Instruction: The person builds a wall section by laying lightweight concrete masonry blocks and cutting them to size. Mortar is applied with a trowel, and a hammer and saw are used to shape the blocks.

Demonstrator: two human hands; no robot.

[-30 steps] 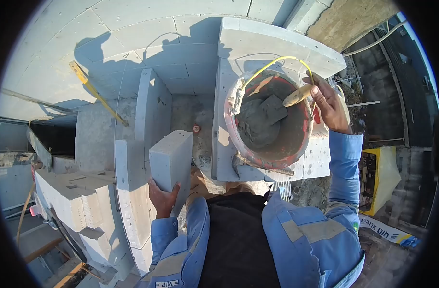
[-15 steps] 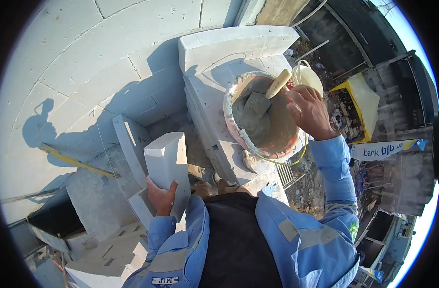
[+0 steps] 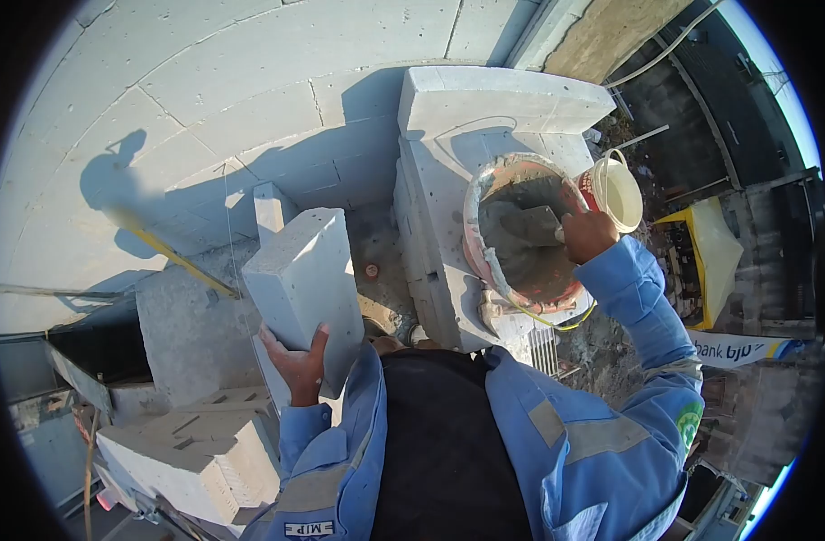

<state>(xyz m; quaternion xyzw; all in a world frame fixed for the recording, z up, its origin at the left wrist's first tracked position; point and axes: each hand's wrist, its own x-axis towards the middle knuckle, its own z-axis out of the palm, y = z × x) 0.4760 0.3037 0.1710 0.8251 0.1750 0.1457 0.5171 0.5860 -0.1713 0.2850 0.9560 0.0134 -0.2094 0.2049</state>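
My left hand (image 3: pixel 297 362) grips the lower end of a white aerated concrete block (image 3: pixel 306 270), thumb on one side and fingers on the other. The block stands tilted in front of my body. My right hand (image 3: pixel 590 237) is closed around the handle of a trowel (image 3: pixel 533 225), and most of the handle is hidden by the fingers. The trowel's blade lies in grey mortar (image 3: pixel 520 266) inside a round bucket (image 3: pixel 474 239) with a mortar-crusted rim. This bucket rests on a ledge of white blocks (image 3: pixel 439 185).
A smaller red and white bucket (image 3: pixel 621 197) stands beside the mortar bucket. A long block (image 3: pixel 511 97) lies behind on the ledge. The block wall (image 3: pixel 232 99) rises ahead, with a yellow bar (image 3: pixel 182 257) at left. More blocks (image 3: pixel 191 451) sit at lower left. The ledge drops off at right.
My right hand has closed on the trowel handle, which earlier stuck up beside the open hand. The trowel has turned in the mortar. My left hand keeps the block, and the camera view has shifted.
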